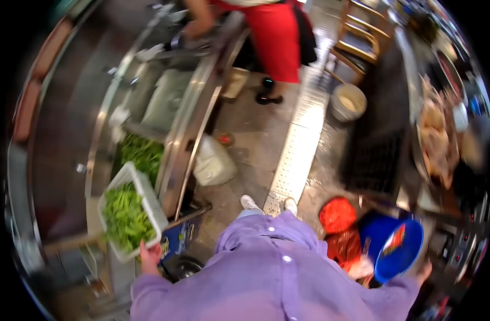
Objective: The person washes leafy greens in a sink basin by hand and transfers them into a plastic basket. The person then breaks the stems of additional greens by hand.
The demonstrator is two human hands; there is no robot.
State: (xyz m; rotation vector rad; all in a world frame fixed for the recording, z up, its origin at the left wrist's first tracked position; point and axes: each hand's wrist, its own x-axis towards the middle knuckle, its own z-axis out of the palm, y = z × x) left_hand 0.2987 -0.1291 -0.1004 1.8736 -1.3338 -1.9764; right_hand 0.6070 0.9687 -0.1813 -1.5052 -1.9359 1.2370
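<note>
Greens (128,216), bright, leafy and loosely piled, fill a white rectangular plastic basket (151,198) to about its rim, and more dark green leaves (143,153) lie in the near end of a long stainless-steel sink (172,179). Judged from that split, the work stands partway: one batch is in the basket, while another remains in the sink (whether either has been washed cannot be told). The basket is at the sink's near end, on the person's left, overlapping the leafy part in view; whether it rests on the edge or is borne by the grip alone is unclear. The person's bare left hand (151,255), below a lilac cloth sleeve (156,294), grasps the basket's near rim with fingers bent about the edge, though how firmly does not show. The bare right hand (425,272) is out on the other side, near a round blue plastic bucket (372,230), too blurred to tell whether its fingers are curled or loose. The basketed pile looks fresh and limber, a lighter, yellower green than that in the sink.
</note>
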